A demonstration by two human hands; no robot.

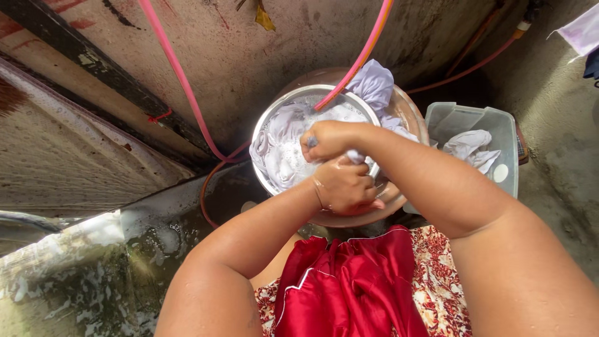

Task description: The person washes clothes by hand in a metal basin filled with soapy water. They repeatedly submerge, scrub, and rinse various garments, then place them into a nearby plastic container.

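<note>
White wet cloth is being gripped by both closed hands, left hand below right hand, over the soapy steel basin.

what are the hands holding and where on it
Both hands grip a white cloth over the metal basin: the right hand clutches a bunched part on top, the left hand squeezes the part just below.

My left hand and right hand are covering the near rim of the metal basin, and suds are hiding whatever lies under the white cloth. The pink hose is running off the top edge, so I cannot tell where it leads. My forearms are blocking part of the clear plastic tub.
</note>
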